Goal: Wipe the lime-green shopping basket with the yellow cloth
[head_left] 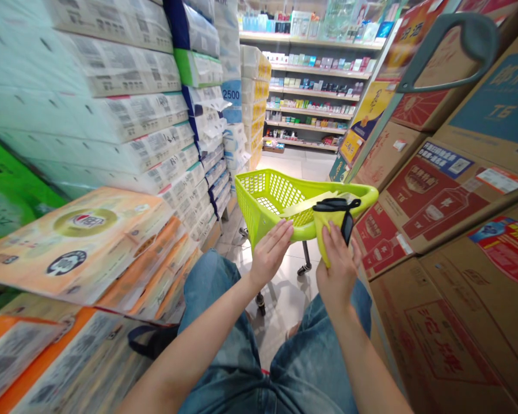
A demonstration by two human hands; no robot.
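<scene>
In front of my knees stands a lime-green plastic shopping basket on wheels (259,218), its sides full of holes. My left hand (273,250) is open, its fingers stretched out and touching the near rim. At the basket's right end, my right hand (337,270) is closed around a yellow fabric pouch with black trim (323,221). The black-edged top of the pouch points up beside the basket's rim. My right fingers cover part of the pouch, so its exact kind is unclear. Part of the basket's inside shows through, with a pale flat strip along it.
Stacked white tissue packs (142,126) line the left, with an orange carton (77,241) nearer me. Brown cardboard boxes (449,207) rise close on the right, below a grey handle (453,52). Shelves of small goods (315,75) stand at the aisle's far end.
</scene>
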